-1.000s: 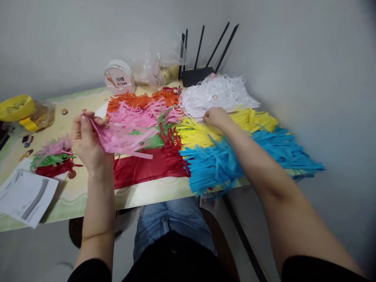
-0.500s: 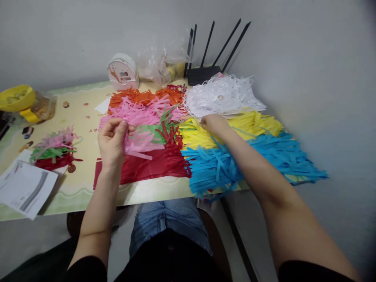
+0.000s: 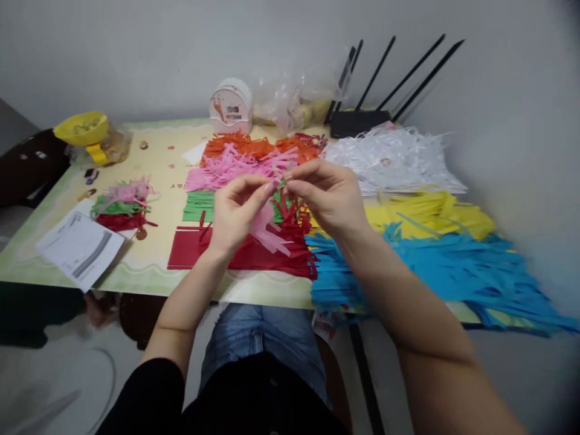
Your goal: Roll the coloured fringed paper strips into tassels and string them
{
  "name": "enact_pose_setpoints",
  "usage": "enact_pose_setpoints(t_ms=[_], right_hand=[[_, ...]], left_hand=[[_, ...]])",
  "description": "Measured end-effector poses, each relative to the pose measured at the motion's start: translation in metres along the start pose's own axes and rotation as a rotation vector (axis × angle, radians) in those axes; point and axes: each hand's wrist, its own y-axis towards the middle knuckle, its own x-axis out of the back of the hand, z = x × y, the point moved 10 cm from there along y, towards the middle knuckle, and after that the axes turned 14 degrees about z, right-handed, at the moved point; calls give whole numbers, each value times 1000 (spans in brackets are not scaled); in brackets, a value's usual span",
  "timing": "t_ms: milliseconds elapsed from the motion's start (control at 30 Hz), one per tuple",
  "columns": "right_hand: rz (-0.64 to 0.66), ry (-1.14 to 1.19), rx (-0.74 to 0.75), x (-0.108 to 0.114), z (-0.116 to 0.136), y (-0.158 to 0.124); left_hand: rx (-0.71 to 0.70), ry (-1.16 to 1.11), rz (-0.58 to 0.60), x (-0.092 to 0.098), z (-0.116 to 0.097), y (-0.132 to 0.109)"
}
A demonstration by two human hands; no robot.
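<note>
Above the fringed paper, my left hand (image 3: 238,211) pinches a light pink paper-fringe tassel (image 3: 267,232), whose strips hang below the fingers. My right hand (image 3: 333,196) meets it at the fingertips in a closed pinch; what lies between those fingers is too small to make out. Under and around the hands lie red fringed paper (image 3: 185,251), green fringe (image 3: 197,205), a pink fringe pile (image 3: 222,169) and orange fringe (image 3: 235,145). To the right are yellow fringe (image 3: 435,214), blue fringe (image 3: 439,266) and a heap of thin white strips (image 3: 389,157).
At the back stand a round box (image 3: 231,106), a clear plastic bag (image 3: 290,106) and a black router (image 3: 357,122) with upright antennas. Left are a yellow bowl (image 3: 84,128), a bundle of small tassels (image 3: 122,205) and a printed paper (image 3: 81,248) near the front edge.
My right hand has left the yellow fringe and come left to my left hand. The pink tassel has moved right with my left hand. The view has shifted left.
</note>
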Motion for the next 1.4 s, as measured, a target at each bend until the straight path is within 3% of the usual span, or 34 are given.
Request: enact_pose_setpoints(t_ms=[100,233,433,500,700,933,1033,1133,1267,1400], right_hand=[[-10,50,34,-20,5,4],[-16,56,55,-31,7,7],[32,-55,51,-39,14,7],[59,-95,45,-41,17,7],[137,-131,0,-46,22,8],[174,-83,-8,-55,24,8],[147,-106,9,-54,26,8],[206,-174,-4,-57,28,9],[258,-240,42,-53,38,10],[370,-309,25,-59,42,7]], left_hand=[[-38,28,-27,4,-9,-9],[-60,128,-33,13,-16,-18],[-242,543,-29,14,-47,-29],[-263,582,-22,14,-49,-31],[-162,271,-43,27,-28,-30],[-194,256,-69,30,-31,-35],[-173,234,-64,31,-31,-37],[-111,173,-51,32,-27,-36],[61,-11,52,27,-6,-31],[265,-269,271,6,19,-30]])
